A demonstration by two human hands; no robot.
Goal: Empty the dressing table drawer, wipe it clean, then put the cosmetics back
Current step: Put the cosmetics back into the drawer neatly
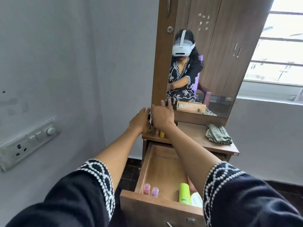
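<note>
**Drawer open, four items inside, both hands up at the counter's back corner**

Drawer [157, 163] pulled fully out beneath the counter [193, 133], wooden floor mostly bare. Four cosmetics at its front end: two small pink-capped tubes [150, 190] side by side at left, one lime-green bottle [184, 193] and one white bottle [196, 199] touching each other at right, the white one partly hidden by the right sleeve.

Both arms stretched forward over the drawer. Left hand [140, 119] and right hand [162, 116] close together at the counter's left rear corner, just beside the mirror [213, 63] frame, closing in on a cluster of small bottles [155, 130] standing there. Count of that cluster unclear, mostly covered by the hands; one yellow cap [162, 134] visible at its near edge. Left fingers curved against the cluster's side, right fingers spread over its top; whether either truly grips a bottle cannot be told.

One crumpled checked cloth [218, 134] lying on the counter's right side, well apart from the hands.
</note>
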